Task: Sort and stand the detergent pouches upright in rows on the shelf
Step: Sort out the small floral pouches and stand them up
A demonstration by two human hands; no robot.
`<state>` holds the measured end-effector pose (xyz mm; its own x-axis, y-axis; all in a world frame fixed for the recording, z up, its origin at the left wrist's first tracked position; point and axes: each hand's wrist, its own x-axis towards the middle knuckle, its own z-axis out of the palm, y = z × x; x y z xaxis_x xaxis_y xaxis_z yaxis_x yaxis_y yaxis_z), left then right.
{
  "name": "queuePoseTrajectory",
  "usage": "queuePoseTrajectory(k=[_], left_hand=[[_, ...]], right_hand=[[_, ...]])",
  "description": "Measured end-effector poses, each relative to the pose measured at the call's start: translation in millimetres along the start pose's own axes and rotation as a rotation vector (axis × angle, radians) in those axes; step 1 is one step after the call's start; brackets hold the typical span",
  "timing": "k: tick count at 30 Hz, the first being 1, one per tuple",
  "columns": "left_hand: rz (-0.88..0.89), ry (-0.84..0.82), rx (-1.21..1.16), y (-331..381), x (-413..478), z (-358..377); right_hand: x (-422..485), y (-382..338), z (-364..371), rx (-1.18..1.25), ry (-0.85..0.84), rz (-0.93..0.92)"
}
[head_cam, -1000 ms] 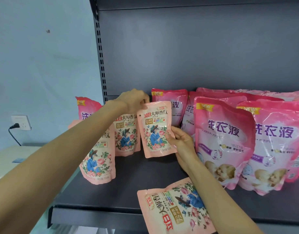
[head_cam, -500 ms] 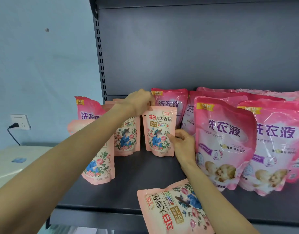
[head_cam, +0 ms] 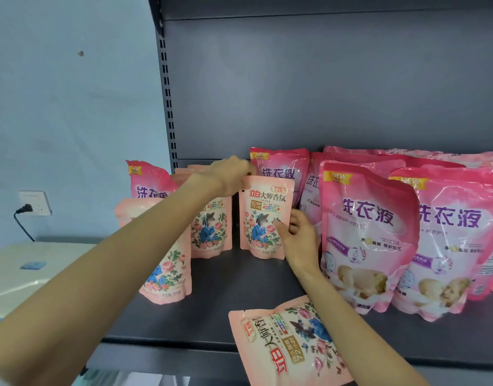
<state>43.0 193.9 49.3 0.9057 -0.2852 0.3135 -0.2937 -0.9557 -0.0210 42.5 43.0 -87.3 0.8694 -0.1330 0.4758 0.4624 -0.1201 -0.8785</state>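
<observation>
A small peach floral pouch (head_cam: 260,215) stands upright on the dark shelf (head_cam: 234,296). My left hand (head_cam: 230,175) pinches its top left corner. My right hand (head_cam: 298,236) holds its right edge, thumb on the front. To its left stand a second small floral pouch (head_cam: 212,232) and, nearer me, a third (head_cam: 167,271), partly behind my left forearm. One more floral pouch (head_cam: 284,341) lies flat at the shelf's front edge. Large pink pouches (head_cam: 365,235) stand in rows on the right.
A large pink pouch (head_cam: 148,182) stands behind the small ones at the far left, another (head_cam: 280,171) behind the held pouch. The slotted shelf upright (head_cam: 167,107) bounds the left side. Beyond it are a white counter (head_cam: 31,268) and a wall socket (head_cam: 35,203).
The held pouch went from tilted and lifted to standing upright on the shelf, further back. Both hands moved with it and still hold it.
</observation>
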Motion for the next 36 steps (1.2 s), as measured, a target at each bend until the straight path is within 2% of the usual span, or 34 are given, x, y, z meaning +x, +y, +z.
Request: queuePoseTrajectory(k=[3,6,11,15,18,20,22,25,28,33,36], left_hand=[[0.007,0.025,0.070,2,-7,1],[0.000,0.093,0.250,3,-16,0],[-0.036,0.098,0.401,13,-43,0],[-0.021,0.216,0.237,38,-87,20],[0.200,0.341,0.156,58,-136,51],[0.342,0.305,0.147,59,-161,71],[0.410,0.211,0.102,49,-178,85],[0.420,0.062,-0.156,38,-196,89],[0.386,-0.006,-0.347,36,-207,88],[0.422,-0.038,-0.272,28,-214,96],[0.448,0.005,-0.232,27,-212,100]], right_hand=[[-2,-7,-2,-0.091,0.005,-0.086],[-1,-12,0,-0.246,-0.022,-0.141],[2,-13,2,-0.504,-0.078,-0.151],[-3,-18,-1,-0.588,-0.081,-0.158],[-8,-17,-1,-0.576,-0.079,-0.183],[-11,-14,-2,-0.584,-0.077,-0.200],[-11,-13,-2,-0.604,-0.076,-0.200],[-10,-13,-2,-0.594,-0.083,-0.187],[-10,-13,-1,-0.590,-0.074,-0.178],[-11,-16,-1,-0.575,-0.083,-0.156],[-10,-19,-2,-0.571,-0.087,-0.140]])
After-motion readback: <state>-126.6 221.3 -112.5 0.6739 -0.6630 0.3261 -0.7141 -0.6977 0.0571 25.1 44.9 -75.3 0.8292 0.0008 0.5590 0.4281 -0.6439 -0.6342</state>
